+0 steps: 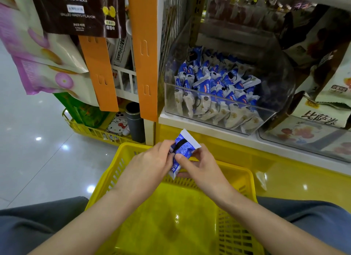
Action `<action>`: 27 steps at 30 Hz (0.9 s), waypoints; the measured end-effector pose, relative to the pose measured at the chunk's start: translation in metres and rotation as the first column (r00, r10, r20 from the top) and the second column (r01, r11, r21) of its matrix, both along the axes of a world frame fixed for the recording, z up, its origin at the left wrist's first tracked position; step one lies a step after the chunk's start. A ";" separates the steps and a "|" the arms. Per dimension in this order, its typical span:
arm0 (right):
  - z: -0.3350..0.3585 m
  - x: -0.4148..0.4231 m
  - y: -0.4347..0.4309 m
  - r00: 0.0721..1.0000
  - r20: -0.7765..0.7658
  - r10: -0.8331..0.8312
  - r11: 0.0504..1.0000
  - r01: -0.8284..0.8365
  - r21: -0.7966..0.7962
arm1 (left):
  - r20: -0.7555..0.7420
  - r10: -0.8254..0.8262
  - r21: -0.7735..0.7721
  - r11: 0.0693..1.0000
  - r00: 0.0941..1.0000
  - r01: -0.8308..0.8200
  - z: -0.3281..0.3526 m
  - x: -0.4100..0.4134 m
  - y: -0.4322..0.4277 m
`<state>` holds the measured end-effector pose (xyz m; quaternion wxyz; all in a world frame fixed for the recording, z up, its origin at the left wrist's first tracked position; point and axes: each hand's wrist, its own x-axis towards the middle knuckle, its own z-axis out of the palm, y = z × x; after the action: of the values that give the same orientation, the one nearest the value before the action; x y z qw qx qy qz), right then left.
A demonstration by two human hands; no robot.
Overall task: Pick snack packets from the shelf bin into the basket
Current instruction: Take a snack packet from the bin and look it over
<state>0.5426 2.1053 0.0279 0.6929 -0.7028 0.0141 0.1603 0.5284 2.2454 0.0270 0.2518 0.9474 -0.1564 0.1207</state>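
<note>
A clear plastic shelf bin (pixel 214 110) holds several blue-and-white snack packets (pixel 218 87). Below it, a yellow basket (pixel 235 180) rests on my lap, its bottom bare in view. Above the basket's far rim, both hands hold one blue-and-white snack packet (pixel 183 147). My left hand (pixel 152 161) grips its left side with curled fingers. My right hand (pixel 197 165) pinches the packet's lower right side, thumb on its front.
Orange hanging strips (pixel 144 51) and large snack bags (pixel 79 9) hang at the left. A yellow floor basket (pixel 91 131) with goods stands lower left. Boxed snacks (pixel 322 119) sit right of the bin. The yellow shelf base (pixel 284 159) runs behind the basket.
</note>
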 end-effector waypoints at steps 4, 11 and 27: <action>-0.003 0.000 0.001 1.000 0.019 0.024 1.000 -0.024 -0.013 | 0.034 -0.007 0.094 0.996 0.999 0.004 -0.001 0.003 0.003; -0.009 -0.004 -0.002 0.985 0.118 0.127 0.966 -0.096 -0.240 | -0.022 0.012 0.087 0.996 1.000 -0.010 -0.003 0.003 0.003; -0.004 0.005 -0.004 0.995 0.070 0.073 0.996 -0.069 -0.059 | -0.414 0.008 -0.631 0.718 0.910 -0.293 -0.013 0.017 -0.001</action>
<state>0.5475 2.1010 0.0243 0.6667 -0.7276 -0.0313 0.1588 0.5452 2.2446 0.0138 0.5953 0.8029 0.0302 0.0026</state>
